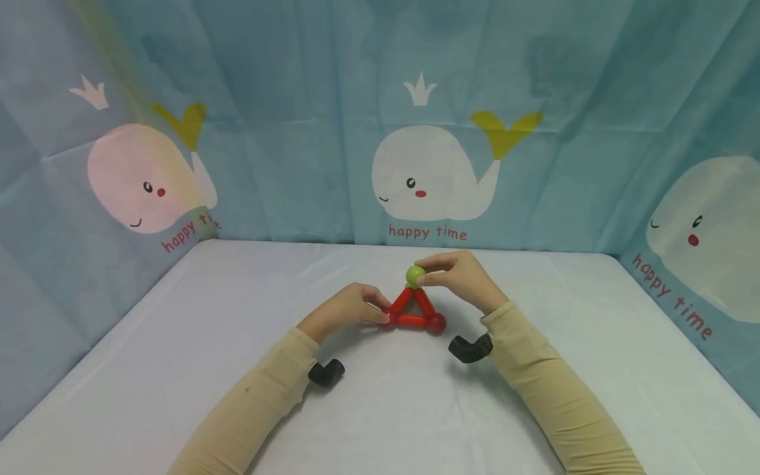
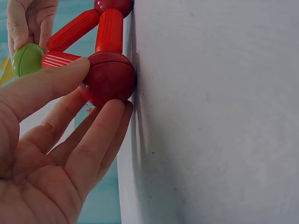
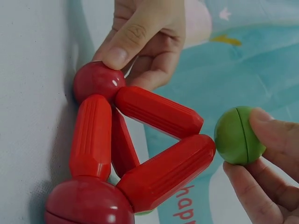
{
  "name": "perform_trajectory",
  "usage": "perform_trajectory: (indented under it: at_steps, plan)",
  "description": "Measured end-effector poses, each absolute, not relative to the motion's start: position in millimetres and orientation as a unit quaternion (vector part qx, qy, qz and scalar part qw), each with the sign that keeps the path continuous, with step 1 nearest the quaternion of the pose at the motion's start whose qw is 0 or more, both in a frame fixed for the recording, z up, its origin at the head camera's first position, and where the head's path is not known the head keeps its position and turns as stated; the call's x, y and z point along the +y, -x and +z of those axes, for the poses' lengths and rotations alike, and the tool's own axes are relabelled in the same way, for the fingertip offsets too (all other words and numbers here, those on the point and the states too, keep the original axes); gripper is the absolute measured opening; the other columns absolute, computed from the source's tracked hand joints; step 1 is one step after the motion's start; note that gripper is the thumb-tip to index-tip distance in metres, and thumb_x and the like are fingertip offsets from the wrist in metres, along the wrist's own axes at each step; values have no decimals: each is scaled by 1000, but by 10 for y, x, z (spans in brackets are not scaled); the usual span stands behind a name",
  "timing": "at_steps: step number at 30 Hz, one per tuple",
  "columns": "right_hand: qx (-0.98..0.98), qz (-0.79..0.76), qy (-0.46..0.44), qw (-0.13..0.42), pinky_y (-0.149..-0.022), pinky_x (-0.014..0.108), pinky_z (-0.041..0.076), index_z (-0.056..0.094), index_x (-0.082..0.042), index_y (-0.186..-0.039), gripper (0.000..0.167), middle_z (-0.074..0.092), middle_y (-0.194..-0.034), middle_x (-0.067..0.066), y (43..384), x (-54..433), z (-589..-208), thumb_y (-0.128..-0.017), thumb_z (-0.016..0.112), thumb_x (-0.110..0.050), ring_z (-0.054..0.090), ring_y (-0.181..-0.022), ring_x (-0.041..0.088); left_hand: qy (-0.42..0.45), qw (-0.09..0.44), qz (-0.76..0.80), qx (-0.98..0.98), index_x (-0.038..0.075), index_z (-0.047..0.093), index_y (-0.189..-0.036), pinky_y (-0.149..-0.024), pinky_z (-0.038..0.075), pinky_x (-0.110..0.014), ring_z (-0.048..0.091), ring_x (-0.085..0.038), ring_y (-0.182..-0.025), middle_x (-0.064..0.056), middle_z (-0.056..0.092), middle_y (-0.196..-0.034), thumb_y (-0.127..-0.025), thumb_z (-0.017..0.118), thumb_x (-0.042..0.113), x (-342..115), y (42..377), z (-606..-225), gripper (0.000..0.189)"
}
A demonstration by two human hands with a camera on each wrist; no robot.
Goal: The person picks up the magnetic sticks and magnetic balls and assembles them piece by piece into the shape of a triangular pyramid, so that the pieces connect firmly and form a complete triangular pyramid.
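Note:
My left hand (image 1: 350,309) pinches a dark red ball (image 2: 111,80) between thumb and fingers, low on the table. Between thumb and fingertips, my right hand (image 1: 460,276) holds a green ball (image 3: 239,135) at the top of a triangle. Red ridged rods form its sides: a base rod (image 1: 411,321) and two slanted rods (image 3: 161,112) whose upper ends meet by the green ball. Whether both touch that ball I cannot tell. Another red ball (image 1: 436,323) sits at the right base corner. A further red rod (image 3: 124,144) shows behind, its far end hidden.
A white cloth covers the table (image 1: 380,409). Behind it hangs a blue curtain (image 1: 285,178) with printed whales. Black wrist devices (image 1: 471,348) stick out from both beige sleeves (image 1: 255,396). A small green sliver (image 3: 144,212) peeks out behind the structure.

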State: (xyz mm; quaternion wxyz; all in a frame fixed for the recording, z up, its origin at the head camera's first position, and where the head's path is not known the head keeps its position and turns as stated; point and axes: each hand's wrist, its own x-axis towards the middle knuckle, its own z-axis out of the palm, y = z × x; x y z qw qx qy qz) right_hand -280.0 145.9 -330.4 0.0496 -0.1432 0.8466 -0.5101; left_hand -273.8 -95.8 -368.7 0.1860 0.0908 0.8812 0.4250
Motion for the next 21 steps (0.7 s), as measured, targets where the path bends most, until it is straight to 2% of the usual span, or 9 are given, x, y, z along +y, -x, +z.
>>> perform_trajectory:
  at_steps: [9,16,21]
  plan:
    - [860,-481,165,47,-92,41,54,75,-16,-116,34,75,-113,4,2779,1440,-3327,-83,78,-23,61,-118,22,-92,182,428,881,18,76,-103,-81,48,-29,57,-16,-97,3,72,-100,-85,77,20,-968,2726,-3705,19]
    - [864,-467,176,66,-99,47,50,71,-14,-123,42,73,-119,7,2798,1491,-3316,-83,79,-26,61,-122,26,-99,173,429,881,15,75,-104,-80,48,-28,58,-16,-96,2,73,-100,-85,76,18,-961,2721,-3692,19]
    - [868,-457,165,97,-102,49,48,68,-11,-127,46,72,-121,9,2805,1543,-3353,-84,79,-24,65,-116,26,-101,168,430,881,14,75,-106,-80,48,-29,58,-16,-97,1,73,-102,-85,77,17,-949,2718,-3699,21]
